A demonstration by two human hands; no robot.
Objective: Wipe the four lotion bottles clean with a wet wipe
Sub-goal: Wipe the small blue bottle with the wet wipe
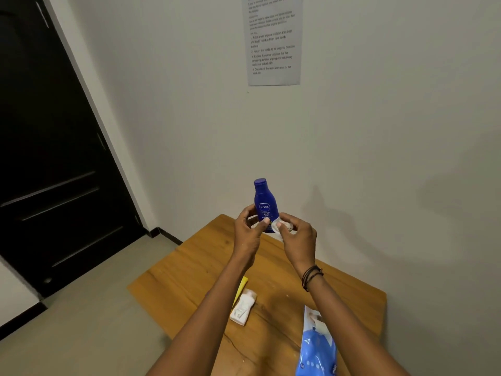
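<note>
My left hand grips a dark blue lotion bottle upright by its lower part, held up above the far end of the wooden table. My right hand pinches a crumpled white wet wipe against the bottle's lower right side. On the table lie a white lotion bottle and, partly hidden under my left forearm, a yellow tube.
A blue and white wet-wipe pack lies at the table's near right, under my right forearm. The table stands against a white wall with a printed sheet. A black door and grey floor are to the left.
</note>
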